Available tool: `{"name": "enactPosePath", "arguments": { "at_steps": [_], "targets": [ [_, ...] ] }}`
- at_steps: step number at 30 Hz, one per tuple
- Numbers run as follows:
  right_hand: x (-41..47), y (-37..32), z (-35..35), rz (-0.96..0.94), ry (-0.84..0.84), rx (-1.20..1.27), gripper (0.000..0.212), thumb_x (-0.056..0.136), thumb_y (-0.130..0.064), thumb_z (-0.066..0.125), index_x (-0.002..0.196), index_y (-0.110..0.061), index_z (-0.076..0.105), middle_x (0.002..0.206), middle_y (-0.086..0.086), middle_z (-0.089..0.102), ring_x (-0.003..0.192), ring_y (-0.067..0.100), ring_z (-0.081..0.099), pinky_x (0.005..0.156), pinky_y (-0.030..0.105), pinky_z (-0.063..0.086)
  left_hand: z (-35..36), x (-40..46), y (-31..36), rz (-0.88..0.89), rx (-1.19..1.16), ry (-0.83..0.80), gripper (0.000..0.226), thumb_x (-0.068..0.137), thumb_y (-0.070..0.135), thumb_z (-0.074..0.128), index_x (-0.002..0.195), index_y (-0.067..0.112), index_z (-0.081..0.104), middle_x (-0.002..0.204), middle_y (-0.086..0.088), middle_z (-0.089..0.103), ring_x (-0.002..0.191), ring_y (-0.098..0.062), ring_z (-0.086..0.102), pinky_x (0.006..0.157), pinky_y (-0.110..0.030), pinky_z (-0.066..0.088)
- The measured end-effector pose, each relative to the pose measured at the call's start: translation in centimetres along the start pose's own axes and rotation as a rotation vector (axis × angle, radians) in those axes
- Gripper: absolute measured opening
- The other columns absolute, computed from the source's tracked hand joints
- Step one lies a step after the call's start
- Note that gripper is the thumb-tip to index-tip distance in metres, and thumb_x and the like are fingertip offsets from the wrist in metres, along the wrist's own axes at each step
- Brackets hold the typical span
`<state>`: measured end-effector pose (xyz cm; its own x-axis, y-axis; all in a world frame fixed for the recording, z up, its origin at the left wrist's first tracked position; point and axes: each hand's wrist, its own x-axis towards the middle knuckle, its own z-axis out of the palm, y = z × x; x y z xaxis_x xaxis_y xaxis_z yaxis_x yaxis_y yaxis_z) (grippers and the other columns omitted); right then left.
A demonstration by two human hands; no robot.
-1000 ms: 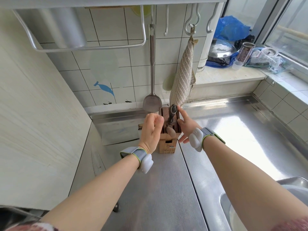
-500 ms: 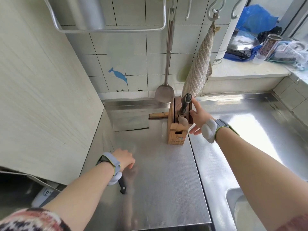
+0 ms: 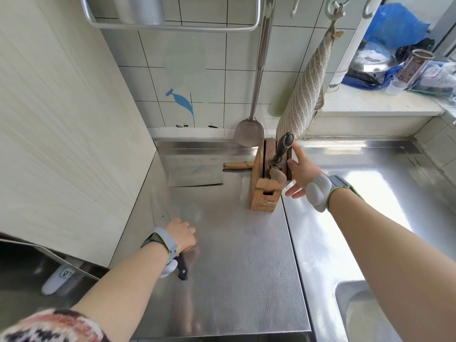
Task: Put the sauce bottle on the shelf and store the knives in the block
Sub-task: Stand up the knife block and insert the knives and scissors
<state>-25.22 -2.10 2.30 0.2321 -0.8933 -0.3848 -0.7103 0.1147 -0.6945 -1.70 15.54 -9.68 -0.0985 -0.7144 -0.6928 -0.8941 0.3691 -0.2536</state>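
Observation:
A wooden knife block (image 3: 265,193) stands upright at the back of the steel counter (image 3: 241,267), with a black-handled tool (image 3: 282,150) and a pale handle sticking out of its slots. My right hand (image 3: 302,174) rests against the block's right side, fingers spread, thumb by the black handle. My left hand (image 3: 181,234) is closed over a black-handled knife (image 3: 182,270) lying at the counter's front left; its blade (image 3: 158,206) points away along the wall panel. A cleaver (image 3: 195,169) with a wooden handle lies flat behind and left of the block. No sauce bottle shows.
A metal spatula (image 3: 249,134) and a striped cloth (image 3: 303,95) hang on the tiled wall just behind the block. A wire shelf (image 3: 172,25) runs overhead. A sink (image 3: 370,317) lies at the front right. The window ledge (image 3: 370,102) holds bags and a jar.
My left hand left the knife block, dropped to the front left of the counter and closed over the black-handled knife. My right hand stayed at the block.

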Motion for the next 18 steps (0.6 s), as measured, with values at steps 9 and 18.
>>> {"name": "enactPosePath", "arguments": {
  "at_steps": [9,18],
  "targets": [
    [0.1,-0.1,-0.2,0.016,-0.007,0.002,0.050,0.099,-0.027,0.027,0.139,-0.055,0.015,0.111,0.018,0.062,0.076,0.045,0.071,0.069,0.052,0.060,-1.0,-0.7,-1.0,0.087,-0.053,0.135,0.027,0.082,0.004,0.055,0.107,0.014,0.053,0.109,-0.008,0.065,0.107,-0.030,0.055,0.084,-0.035,0.034],
    [0.2,0.0,0.1,0.005,0.005,0.014,0.052,0.099,-0.022,0.026,0.139,-0.054,0.015,0.106,0.022,0.064,0.075,0.049,0.069,0.069,0.058,0.058,-8.1,-2.5,-3.2,-0.079,-0.470,0.488,0.025,0.088,0.008,0.042,0.112,0.012,0.047,0.111,-0.007,0.058,0.103,-0.029,0.054,0.075,-0.037,0.039]
  ]
}}
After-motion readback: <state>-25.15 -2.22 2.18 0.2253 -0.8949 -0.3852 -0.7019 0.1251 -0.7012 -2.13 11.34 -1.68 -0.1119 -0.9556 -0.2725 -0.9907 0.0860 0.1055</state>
